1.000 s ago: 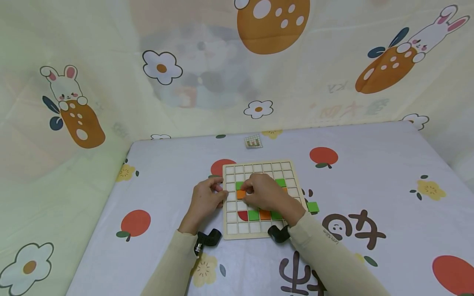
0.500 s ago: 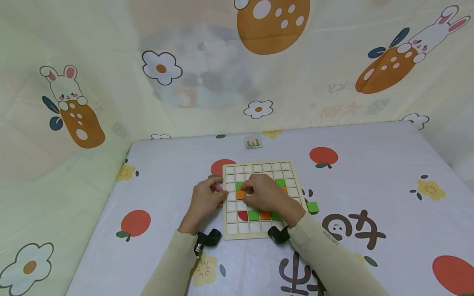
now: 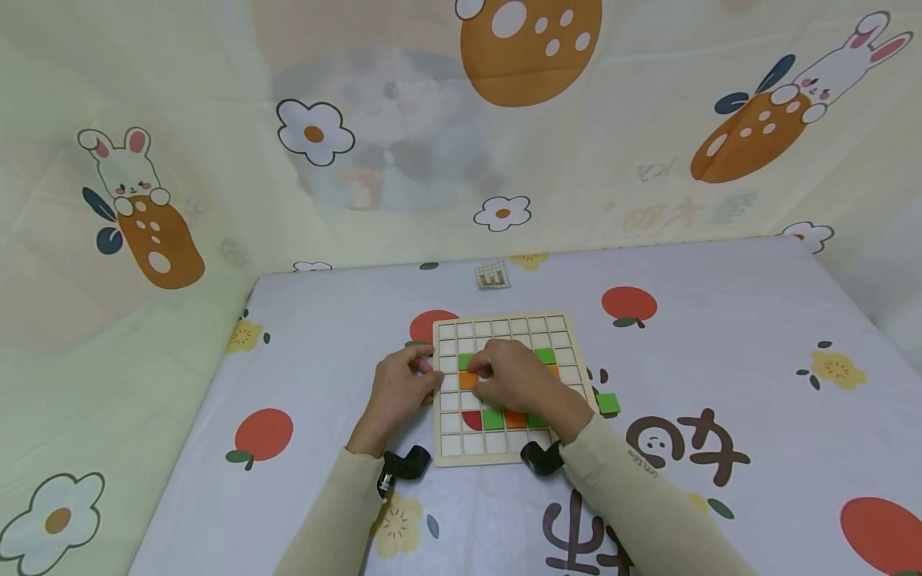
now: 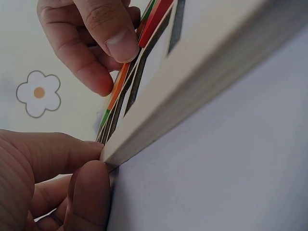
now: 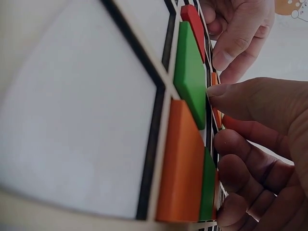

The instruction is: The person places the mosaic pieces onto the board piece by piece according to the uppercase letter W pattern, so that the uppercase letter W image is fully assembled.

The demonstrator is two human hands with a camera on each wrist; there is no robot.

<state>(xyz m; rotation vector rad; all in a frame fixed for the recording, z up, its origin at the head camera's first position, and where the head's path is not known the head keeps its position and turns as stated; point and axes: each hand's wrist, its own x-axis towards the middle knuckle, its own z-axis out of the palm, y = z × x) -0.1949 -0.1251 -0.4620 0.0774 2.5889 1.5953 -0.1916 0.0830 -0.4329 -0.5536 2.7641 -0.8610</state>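
Observation:
A wooden grid board [image 3: 461, 462] lies on the cloth, with coloured tiles in some squares. My left hand [image 3: 402, 386] grips its left edge; the left wrist view has thumb and fingers at the frame's corner. My right hand [image 3: 520, 376] reaches over the board, thumb and forefinger pinching an orange tile [image 3: 468, 379] in the left part of the grid. Just beyond that tile sits a green tile [image 3: 465, 362]. Nearer me runs a row with a red rounded tile [image 3: 472, 420], a green tile [image 3: 493, 419] and an orange tile [image 3: 515, 418]. The right hand hides the grid's middle.
A loose green tile [image 3: 608, 403] lies by the board's right edge. Behind the board is a small card [image 3: 493, 276] with a printed grid pattern. Another green tile [image 3: 545, 355] sits at the grid's upper right. A printed cloth [image 3: 720, 336] covers the table.

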